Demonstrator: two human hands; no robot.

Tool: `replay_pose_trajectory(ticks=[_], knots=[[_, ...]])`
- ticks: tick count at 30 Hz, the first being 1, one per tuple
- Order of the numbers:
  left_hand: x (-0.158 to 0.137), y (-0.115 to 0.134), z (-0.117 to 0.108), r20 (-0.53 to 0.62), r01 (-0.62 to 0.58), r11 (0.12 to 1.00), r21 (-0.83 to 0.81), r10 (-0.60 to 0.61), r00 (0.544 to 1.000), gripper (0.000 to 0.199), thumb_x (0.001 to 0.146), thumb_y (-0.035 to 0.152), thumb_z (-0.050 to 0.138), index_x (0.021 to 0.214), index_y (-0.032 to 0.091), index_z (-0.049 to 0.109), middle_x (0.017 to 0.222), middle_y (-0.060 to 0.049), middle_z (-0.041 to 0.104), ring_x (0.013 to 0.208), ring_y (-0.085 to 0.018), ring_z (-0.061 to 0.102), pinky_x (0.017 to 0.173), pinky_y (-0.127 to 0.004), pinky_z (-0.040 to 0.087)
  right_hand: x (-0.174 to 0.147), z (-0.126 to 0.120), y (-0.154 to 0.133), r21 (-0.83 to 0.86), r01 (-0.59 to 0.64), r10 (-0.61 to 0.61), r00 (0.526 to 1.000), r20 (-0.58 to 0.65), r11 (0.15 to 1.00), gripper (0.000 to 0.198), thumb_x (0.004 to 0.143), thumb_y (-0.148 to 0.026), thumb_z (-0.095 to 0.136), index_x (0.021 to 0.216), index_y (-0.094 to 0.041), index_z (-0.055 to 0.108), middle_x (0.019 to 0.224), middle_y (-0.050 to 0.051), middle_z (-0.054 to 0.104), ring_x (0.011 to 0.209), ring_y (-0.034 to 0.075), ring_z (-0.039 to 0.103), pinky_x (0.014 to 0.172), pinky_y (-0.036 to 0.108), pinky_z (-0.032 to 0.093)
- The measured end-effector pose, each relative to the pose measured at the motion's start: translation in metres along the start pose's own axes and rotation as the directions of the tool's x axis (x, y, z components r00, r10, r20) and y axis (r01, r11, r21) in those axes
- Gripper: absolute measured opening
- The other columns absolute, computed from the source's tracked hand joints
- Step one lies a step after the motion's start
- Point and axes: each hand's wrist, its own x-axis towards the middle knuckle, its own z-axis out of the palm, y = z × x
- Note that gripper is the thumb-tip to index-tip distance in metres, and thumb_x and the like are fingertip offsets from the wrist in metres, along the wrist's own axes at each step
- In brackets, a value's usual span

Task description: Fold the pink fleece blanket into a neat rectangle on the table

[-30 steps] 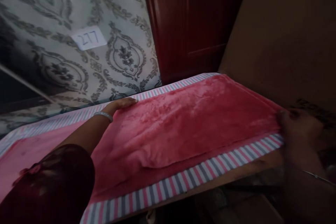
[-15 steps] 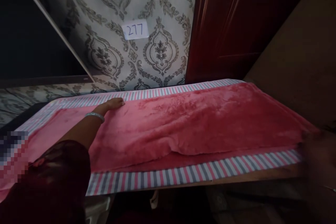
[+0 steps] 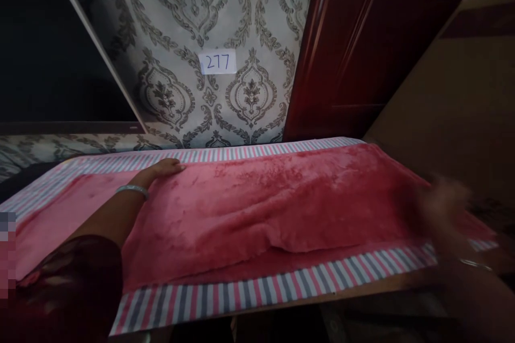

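Note:
A plush pink-red blanket [image 3: 257,209] lies folded over a striped cloth [image 3: 217,297], with low wrinkles and a small raised fold near its front edge. My left hand [image 3: 168,167] rests on the blanket's far edge, by the striped border, fingers stretched out over the pile. A bangle circles that wrist. Over the blanket's right end is my right hand [image 3: 444,203], smeared by motion, so its fingers cannot be made out. It also wears a thin bangle.
Behind the table stands a patterned wall with a paper label [image 3: 218,61] reading 277. A dark screen [image 3: 60,53] is at left, a dark red door [image 3: 341,48] at right. The table's wooden front edge [image 3: 333,296] shows below the cloth.
My right hand has moved from the lower right corner inward and up over the blanket's right end. My left hand stays at the far edge. The view has shifted slightly.

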Motion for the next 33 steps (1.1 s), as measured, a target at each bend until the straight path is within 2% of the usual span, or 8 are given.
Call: replay_pose_trajectory(ticks=[3,7,12,15,19,24,29,33], knots=[[0.004,-0.008,-0.003,0.042,-0.021,0.999,-0.046,0.023,0.999,0.042,0.07,0.059,0.043,0.074,0.022,0.062,0.098,-0.012,0.075,0.103,-0.031,0.066,0.09,-0.034,0.05,0.013,0.026,-0.088,0.275,0.191,-0.242,0.956,0.164,0.942,0.041,0.082,-0.015,0.047,0.118,-0.012,0.067,0.12,0.021,0.068,0.111,0.031,0.064,0.092,0.044,0.051],[0.004,-0.02,0.003,0.073,-0.04,0.998,0.039,0.038,0.997,0.039,0.073,0.06,0.037,0.063,0.024,0.05,0.08,-0.011,0.07,0.087,-0.029,0.066,0.081,-0.035,0.049,0.029,0.075,-0.191,0.443,0.369,-0.505,0.828,0.242,0.817,0.041,0.085,-0.016,0.05,0.122,-0.014,0.067,0.129,0.015,0.067,0.12,0.025,0.062,0.104,0.037,0.047],[-0.004,-0.026,0.016,-0.026,-0.042,0.997,0.067,0.044,0.999,0.035,0.082,0.055,0.031,0.07,0.024,0.045,0.079,-0.008,0.065,0.082,-0.024,0.063,0.076,-0.032,0.045,0.042,0.117,-0.252,0.437,0.45,-0.614,0.69,0.383,0.779,0.042,0.081,-0.018,0.059,0.121,-0.019,0.069,0.114,0.01,0.074,0.103,0.023,0.069,0.088,0.032,0.052],[-0.002,-0.03,0.016,-0.111,-0.027,0.997,0.071,0.035,0.993,0.033,0.085,0.053,0.031,0.075,0.024,0.045,0.083,-0.008,0.065,0.084,-0.024,0.062,0.077,-0.031,0.044,0.05,0.127,-0.259,0.348,0.5,-0.609,0.627,0.485,0.793,0.022,0.078,-0.019,0.061,0.095,-0.019,0.075,0.093,0.008,0.076,0.087,0.022,0.069,0.076,0.028,0.05],[0.008,-0.031,0.017,-0.189,-0.004,0.997,0.076,0.018,0.982,0.031,0.088,0.05,0.035,0.082,0.023,0.049,0.094,-0.009,0.067,0.091,-0.024,0.062,0.08,-0.031,0.045,0.048,0.132,-0.26,0.293,0.483,-0.564,0.738,0.37,0.825,0.016,0.083,-0.022,0.057,0.086,-0.019,0.073,0.091,0.009,0.074,0.087,0.022,0.067,0.073,0.027,0.047],[0.009,-0.024,0.026,-0.098,0.002,0.996,0.089,0.007,0.995,0.031,0.089,0.044,0.038,0.087,0.02,0.057,0.099,-0.012,0.067,0.097,-0.025,0.062,0.085,-0.032,0.047,0.03,0.128,-0.254,0.328,0.448,-0.548,0.762,0.346,0.831,0.029,0.083,-0.016,0.054,0.105,-0.017,0.073,0.107,0.013,0.072,0.101,0.026,0.066,0.089,0.035,0.05],[-0.007,-0.02,0.014,-0.19,0.06,0.98,0.191,-0.023,0.982,0.038,0.089,0.035,0.04,0.111,0.012,0.061,0.122,-0.018,0.062,0.116,-0.032,0.056,0.1,-0.043,0.044,0.003,0.083,-0.208,0.498,0.368,-0.513,0.837,0.191,0.785,0.044,0.084,-0.02,0.053,0.126,-0.019,0.066,0.128,0.013,0.065,0.11,0.028,0.063,0.096,0.041,0.052],[-0.054,0.024,0.01,-0.212,-0.222,0.968,0.117,0.242,0.947,0.036,0.089,0.036,0.039,0.106,0.015,0.063,0.117,-0.015,0.064,0.112,-0.029,0.057,0.102,-0.041,0.044,-0.041,0.023,-0.145,0.461,0.255,-0.404,0.877,0.26,0.85,0.03,0.088,-0.027,0.051,0.109,-0.02,0.071,0.11,0.01,0.072,0.094,0.025,0.067,0.084,0.038,0.055]])
